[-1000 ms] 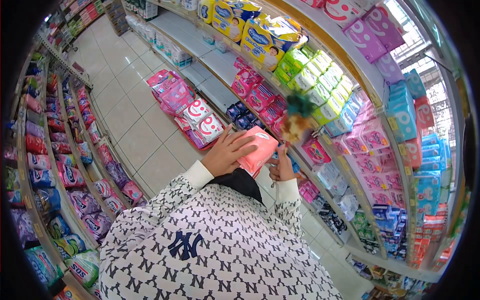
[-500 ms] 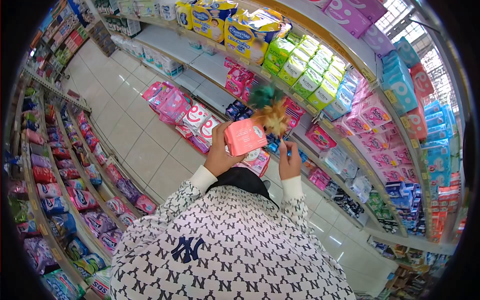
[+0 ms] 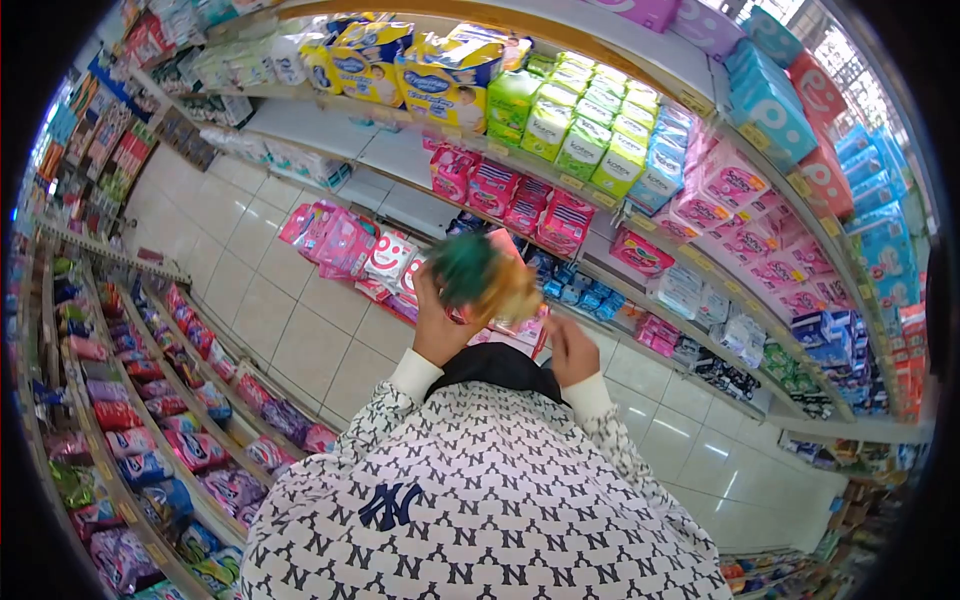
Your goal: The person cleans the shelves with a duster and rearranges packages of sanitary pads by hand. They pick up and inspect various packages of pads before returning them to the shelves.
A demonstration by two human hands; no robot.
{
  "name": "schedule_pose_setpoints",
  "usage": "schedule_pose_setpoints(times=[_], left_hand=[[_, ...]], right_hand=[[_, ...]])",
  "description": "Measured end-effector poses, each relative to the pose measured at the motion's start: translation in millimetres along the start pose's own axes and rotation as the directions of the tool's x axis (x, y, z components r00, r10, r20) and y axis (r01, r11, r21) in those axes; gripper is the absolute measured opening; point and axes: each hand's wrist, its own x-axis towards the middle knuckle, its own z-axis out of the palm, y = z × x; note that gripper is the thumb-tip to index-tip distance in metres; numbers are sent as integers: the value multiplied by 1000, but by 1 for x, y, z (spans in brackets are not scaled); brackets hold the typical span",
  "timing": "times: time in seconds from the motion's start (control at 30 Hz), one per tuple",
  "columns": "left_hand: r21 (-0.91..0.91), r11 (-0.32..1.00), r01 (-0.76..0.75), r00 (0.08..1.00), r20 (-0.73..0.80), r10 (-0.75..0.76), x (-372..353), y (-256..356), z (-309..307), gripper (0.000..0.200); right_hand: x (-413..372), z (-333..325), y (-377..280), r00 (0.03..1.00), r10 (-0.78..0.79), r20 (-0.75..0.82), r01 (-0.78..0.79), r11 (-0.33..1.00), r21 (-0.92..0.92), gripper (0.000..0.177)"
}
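My left hand (image 3: pixel 440 328) grips a coral-pink box (image 3: pixel 503 240), now mostly hidden behind a feather duster (image 3: pixel 480 280) with green and tan feathers, blurred by motion. The thumb shows at the box's left side. My right hand (image 3: pixel 573 350) is closed on the duster's thin handle, to the right of the feathers. The feathers lie over the front of the box. Below the hands is the patterned white top with cream cuffs that I wear.
Shelves with pink packs (image 3: pixel 492 188), green packs (image 3: pixel 548 122) and yellow diaper packs (image 3: pixel 366 65) stand ahead. More pink packages (image 3: pixel 345 242) lie low near the tiled floor (image 3: pixel 285 320). Curved shelves of colourful packets (image 3: pixel 195 448) run along the left.
The duster has swung left and down across the front of the box, covering most of it. My right hand has shifted slightly down. The view has turned a little.
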Motion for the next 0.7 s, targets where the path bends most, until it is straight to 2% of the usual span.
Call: schedule_pose_setpoints(times=[0.03,0.07,0.1,0.13,0.2,0.23,0.33,0.37,0.4,0.47,0.5,0.53,0.6,0.63,0.67,0.7], left_hand=[[-299,946,127,990,-23,-141,-2,5,8,98],[-568,788,237,958,1,-287,-5,9,15,98],[-596,771,223,965,22,-262,-6,10,19,100],[-525,837,152,986,16,-169,-6,12,21,100],[-382,924,-19,999,32,34,-2,17,26,101],[-428,902,-64,991,81,109,2,22,33,99],[-470,872,-138,983,45,179,23,51,29,106],[-570,821,-15,984,136,113,29,70,22,117],[-706,701,95,989,149,16,26,76,31,117],[-892,376,251,966,207,-153,28,78,57,117],[-862,373,343,935,277,-219,31,86,60,100],[-804,461,375,923,279,-264,32,89,66,92],[-664,622,416,908,260,-330,40,90,77,75],[-635,696,335,938,153,-311,48,99,81,60],[-622,717,315,945,135,-298,49,92,100,63],[-552,779,296,954,132,-269,57,99,98,60]], right_hand=[[6,3,16,975,221,-7,-220,974,56,25],[13,1,33,893,444,79,-450,862,232,26],[26,-3,41,761,616,203,-642,668,377,28],[33,-7,41,595,723,352,-778,407,479,30],[37,-17,19,670,583,460,-693,268,669,32],[40,-24,13,711,506,488,-642,184,745,34],[48,-44,15,758,428,492,-633,300,714,38],[42,-44,32,774,409,484,-609,269,747,42],[39,-50,32,777,417,472,-603,277,748,43],[43,-59,37,799,416,435,-574,310,757,45],[42,-60,39,845,406,349,-508,402,762,44],[42,-61,42,883,392,260,-439,491,752,44],[39,-70,55,881,453,137,-442,682,583,44],[44,-86,60,891,444,89,-436,786,439,42],[42,-109,58,832,533,156,-552,766,329,39],[34,-108,63,909,417,8,-376,812,446,34]])
